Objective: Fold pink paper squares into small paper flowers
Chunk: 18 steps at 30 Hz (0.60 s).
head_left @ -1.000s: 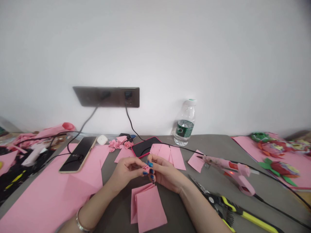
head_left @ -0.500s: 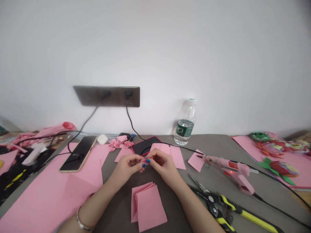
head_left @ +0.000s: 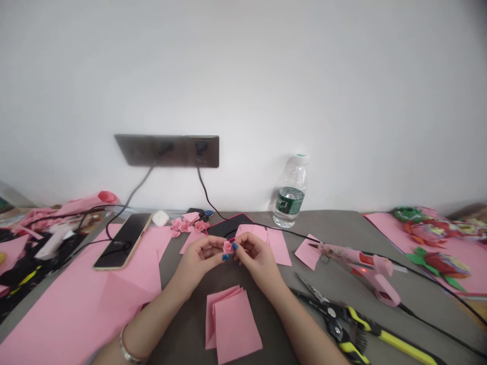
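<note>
A small pink paper rose [head_left: 228,247] sits between my two hands, over the middle of the grey table. My left hand [head_left: 201,259] pinches it from the left with thumb and fingers. From the right, my right hand [head_left: 254,254] holds its other side, blue-nailed thumb and fingertip close against it. Below the hands lies a stack of folded pink paper pieces [head_left: 236,327]. Behind my left hand is a cluster of finished-looking pink paper roses [head_left: 186,224]. More pink paper squares [head_left: 279,247] lie behind my right hand.
On the right rest a pink glue gun [head_left: 375,279] with a lit red light, and scissors [head_left: 331,314] beside yellow-black pliers [head_left: 395,344]. A water bottle [head_left: 290,195] stands by the wall. To the left, a phone [head_left: 124,241] lies on pink sheets [head_left: 87,304]. Black cords cross the table.
The rose has turned up between my fingertips, so its petals now show where fingers covered it before. My fingers have shifted slightly around it; the things on the table stay put.
</note>
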Motion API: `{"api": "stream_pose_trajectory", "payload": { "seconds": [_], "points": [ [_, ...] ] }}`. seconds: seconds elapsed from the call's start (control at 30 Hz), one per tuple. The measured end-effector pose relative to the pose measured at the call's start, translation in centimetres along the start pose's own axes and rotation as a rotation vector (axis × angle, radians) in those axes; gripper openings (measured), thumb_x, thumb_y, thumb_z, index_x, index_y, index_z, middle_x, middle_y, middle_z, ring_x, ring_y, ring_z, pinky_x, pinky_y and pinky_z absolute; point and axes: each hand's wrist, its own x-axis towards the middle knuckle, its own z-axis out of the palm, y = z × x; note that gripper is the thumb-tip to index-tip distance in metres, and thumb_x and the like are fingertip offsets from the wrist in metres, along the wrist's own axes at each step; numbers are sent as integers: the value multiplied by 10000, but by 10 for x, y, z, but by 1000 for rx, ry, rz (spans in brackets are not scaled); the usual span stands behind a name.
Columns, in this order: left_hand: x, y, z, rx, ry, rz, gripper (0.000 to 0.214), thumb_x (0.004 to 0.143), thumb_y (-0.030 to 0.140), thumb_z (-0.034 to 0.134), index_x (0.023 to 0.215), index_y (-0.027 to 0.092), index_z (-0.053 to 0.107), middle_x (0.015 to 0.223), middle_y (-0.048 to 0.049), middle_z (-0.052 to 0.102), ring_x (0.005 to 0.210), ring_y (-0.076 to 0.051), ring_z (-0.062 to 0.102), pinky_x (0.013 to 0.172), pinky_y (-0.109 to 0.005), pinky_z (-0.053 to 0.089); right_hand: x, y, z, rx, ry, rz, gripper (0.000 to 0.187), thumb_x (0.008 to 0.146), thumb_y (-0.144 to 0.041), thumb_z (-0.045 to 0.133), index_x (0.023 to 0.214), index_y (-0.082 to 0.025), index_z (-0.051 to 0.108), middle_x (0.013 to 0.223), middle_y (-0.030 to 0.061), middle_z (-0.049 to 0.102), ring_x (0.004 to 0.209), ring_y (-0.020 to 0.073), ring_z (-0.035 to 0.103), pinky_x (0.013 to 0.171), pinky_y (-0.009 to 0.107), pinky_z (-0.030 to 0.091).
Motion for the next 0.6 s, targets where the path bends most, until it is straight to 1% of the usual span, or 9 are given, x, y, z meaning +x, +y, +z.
{"api": "stream_pose_trajectory", "payload": {
  "seconds": [0.13, 0.23, 0.33, 0.47, 0.6],
  "points": [
    [0, -1, 1, 64, 21, 75, 189, 698, 232, 766, 862, 157, 710, 882, -56, 740, 780, -165, 684, 746, -265, 559, -1, 3, 1, -30, -14, -19, 203, 804, -380, 664, 773, -200, 576, 706, 8, 583, 609, 147, 556, 537, 261, 420],
    [-1, -2, 1, 136, 52, 112, 146, 720, 212, 736, 858, 166, 718, 860, -47, 742, 774, -161, 680, 725, -250, 565, -2, 3, 1, -69, -21, -41, 161, 821, -342, 640, 778, -200, 576, 717, 10, 589, 624, 148, 550, 556, 263, 405],
    [-3, -1, 1, 190, 74, 143, 147, 728, 194, 720, 874, 180, 723, 867, -36, 737, 793, -161, 682, 728, -245, 575, -3, 1, 2, -81, -16, -55, 149, 824, -327, 631, 771, -197, 581, 722, 9, 583, 631, 145, 536, 572, 263, 396],
    [-6, 0, 2, 267, 88, 186, 132, 744, 173, 695, 870, 193, 729, 857, -28, 733, 794, -162, 687, 720, -240, 586, -4, -2, 5, -42, -25, -37, 192, 818, -361, 645, 754, -195, 575, 713, 7, 572, 626, 143, 523, 575, 261, 393],
    [-6, -1, 1, 300, 128, 217, 118, 741, 173, 688, 846, 195, 739, 828, -27, 739, 769, -167, 691, 713, -254, 595, -4, -5, 5, -9, -73, -20, 270, 840, -446, 632, 762, -193, 577, 722, 7, 570, 613, 135, 512, 571, 260, 394]
  ]
}}
